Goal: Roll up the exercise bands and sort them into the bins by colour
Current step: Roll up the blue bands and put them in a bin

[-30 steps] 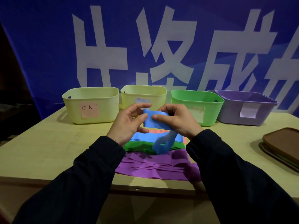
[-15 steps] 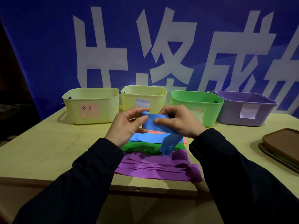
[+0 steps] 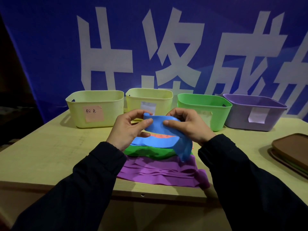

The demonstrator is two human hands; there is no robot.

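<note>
L hand (image 3: 128,130): up over the desk, thumb + fingers pinched on the left end of the blue band (image 3: 158,125); small rolled lip shows at that end.
R hand (image 3: 186,126): thumb on front of blue band, fingers curled behind, clamped on it.
Blue band: held between both hands above the pile; loose tail hangs down on the R side, over the green and purple bands.
Pile on desk (image 3: 50,155): orange band (image 3: 160,136) at the back, more blue under it, then green band (image 3: 150,151), then purple band (image 3: 160,172) nearest the desk edge, lying flat w/ folds.
Bins at back, L to R: yellow bin (image 3: 95,109) w/ pink label, 2nd yellow bin (image 3: 149,99) w/ white label, green bin (image 3: 205,105), purple bin (image 3: 255,112) w/ white label.
Far R: brown trays (image 3: 291,152), stacked.
Behind: blue banner (image 3: 50,47), big white characters.
</note>
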